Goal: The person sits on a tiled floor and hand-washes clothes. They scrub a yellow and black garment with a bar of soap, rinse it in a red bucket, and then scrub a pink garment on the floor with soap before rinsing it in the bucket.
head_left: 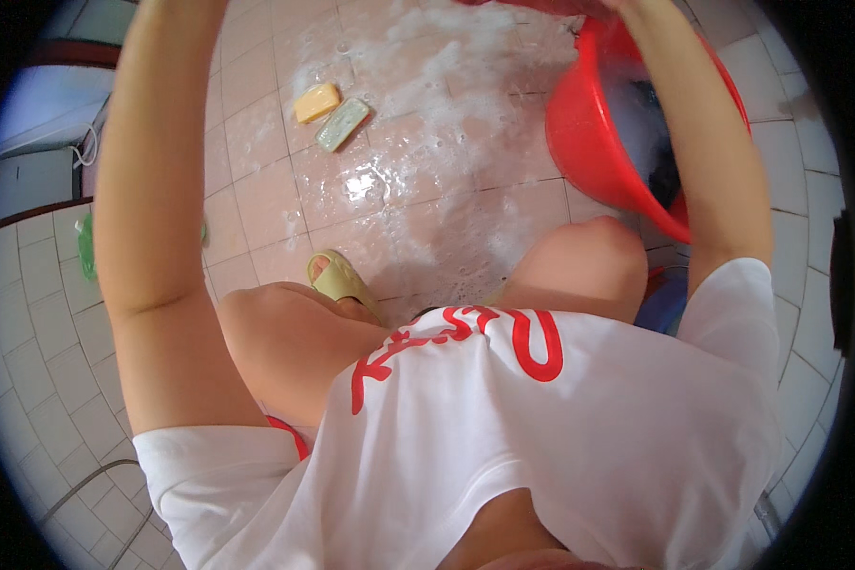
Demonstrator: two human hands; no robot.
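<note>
Glistening soapy pink floor tiles (pixel 418 190), red tub (pixel 589 133) tilted, hands unseen, grip untellable.

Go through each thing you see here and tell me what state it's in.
Red basin: tilted, suds and dark cloth inside.
Floor: wet, foamy.
Yellow soap: lying on the floor.
Green soap: beside it, touching.
Slipper: worn on foot.
Hands: out of view above.

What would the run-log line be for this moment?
hands: both out of frame, arms raised | red plastic basin: tilted, suds inside | yellow soap bar, green soap bar: on wet tiled floor
</note>
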